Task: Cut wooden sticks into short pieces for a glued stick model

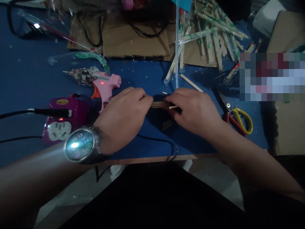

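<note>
Between my two hands runs a small row of thin wooden sticks [159, 104], lying side by side just above the blue table. My left hand [127, 109], with a lit round watch on its wrist, is closed on their left end. The fingers of my right hand [195, 109] pinch the right end, and one pale stick [173, 107] pokes out between thumb and finger. Both ends of the row are hidden by my fingers. A short stick piece [164, 93] lies just beyond, and a flat wooden stick [191, 83] rests behind my right hand.
A pink glue gun [106, 87] lies beyond my left hand, near a purple power socket [59, 130] with cables. Scissors [234, 116] with red and yellow handles lie right of my right hand. Wrapped chopsticks [209, 44] are heaped on cardboard [135, 41] at the back.
</note>
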Demonstrator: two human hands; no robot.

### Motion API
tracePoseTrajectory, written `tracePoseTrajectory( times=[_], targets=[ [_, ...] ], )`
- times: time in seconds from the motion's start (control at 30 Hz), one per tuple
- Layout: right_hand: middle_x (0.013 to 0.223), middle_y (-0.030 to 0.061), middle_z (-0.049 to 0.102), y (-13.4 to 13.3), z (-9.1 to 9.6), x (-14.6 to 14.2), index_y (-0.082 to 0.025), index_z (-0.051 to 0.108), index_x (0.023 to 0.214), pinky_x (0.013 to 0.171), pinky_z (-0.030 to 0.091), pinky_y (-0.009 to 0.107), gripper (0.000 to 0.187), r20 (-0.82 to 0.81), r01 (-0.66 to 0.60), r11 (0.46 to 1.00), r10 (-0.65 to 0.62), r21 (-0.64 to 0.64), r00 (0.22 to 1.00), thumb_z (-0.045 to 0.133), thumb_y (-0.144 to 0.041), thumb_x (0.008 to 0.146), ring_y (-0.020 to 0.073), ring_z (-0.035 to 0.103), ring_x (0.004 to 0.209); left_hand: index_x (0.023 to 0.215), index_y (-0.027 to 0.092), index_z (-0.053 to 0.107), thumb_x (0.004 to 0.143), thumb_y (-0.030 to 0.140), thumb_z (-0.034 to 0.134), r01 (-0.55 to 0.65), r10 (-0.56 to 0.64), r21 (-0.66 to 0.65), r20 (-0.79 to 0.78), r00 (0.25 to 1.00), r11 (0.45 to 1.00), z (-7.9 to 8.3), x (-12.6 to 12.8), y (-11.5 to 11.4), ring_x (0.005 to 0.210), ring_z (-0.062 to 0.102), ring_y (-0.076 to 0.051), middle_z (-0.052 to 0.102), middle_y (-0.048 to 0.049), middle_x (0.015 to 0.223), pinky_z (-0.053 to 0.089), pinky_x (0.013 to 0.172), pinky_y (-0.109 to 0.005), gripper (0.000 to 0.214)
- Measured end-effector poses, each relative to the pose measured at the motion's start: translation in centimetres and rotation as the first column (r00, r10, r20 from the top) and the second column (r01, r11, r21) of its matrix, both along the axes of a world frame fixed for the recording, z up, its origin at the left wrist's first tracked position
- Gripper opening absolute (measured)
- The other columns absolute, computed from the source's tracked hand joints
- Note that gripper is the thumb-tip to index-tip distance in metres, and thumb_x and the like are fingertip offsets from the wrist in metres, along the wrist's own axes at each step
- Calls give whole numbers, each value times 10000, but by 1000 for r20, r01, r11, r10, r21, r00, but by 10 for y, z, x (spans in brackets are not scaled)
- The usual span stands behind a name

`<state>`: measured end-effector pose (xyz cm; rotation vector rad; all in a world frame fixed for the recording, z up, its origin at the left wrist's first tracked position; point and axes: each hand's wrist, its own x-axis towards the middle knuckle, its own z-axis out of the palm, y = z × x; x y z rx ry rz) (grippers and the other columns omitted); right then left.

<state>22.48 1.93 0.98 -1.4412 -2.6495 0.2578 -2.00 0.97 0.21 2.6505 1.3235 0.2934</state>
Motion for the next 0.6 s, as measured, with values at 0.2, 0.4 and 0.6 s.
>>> tracePoseTrajectory(
  times=[0.2,0.4,0.6],
  targets=[
    [1129,99,817,0,1,-3,-221,824,1148,672,379,378,208,40,9,1000,-9,5,999,647,-303,1077,285,744,1014,1047,198,760,1091,131,492,-12,14,39,-71,997,999,0,0,0,970,687,-310,751,-134,1069,552,778,-460,280],
    [1170,98,819,1,0,-5,-230,817,1132,669,397,381,197,39,21,1000,-21,-14,999,653,-327,1085,291,752,1028,1009,214,757,1100,167,519,-55,55,21,-43,998,998,1,-2,-1,976,689,-302,746,-112,1041,517,764,-435,260],
    [1189,100,818,1,1,-4,-226,812,1146,682,400,377,218,30,23,999,-22,-25,999,635,-344,1101,289,752,1042,1007,202,778,1095,162,515,-42,44,24,-85,995,999,5,-3,-3,961,693,-308,754,-115,1049,521,761,-442,280]
  ],
)
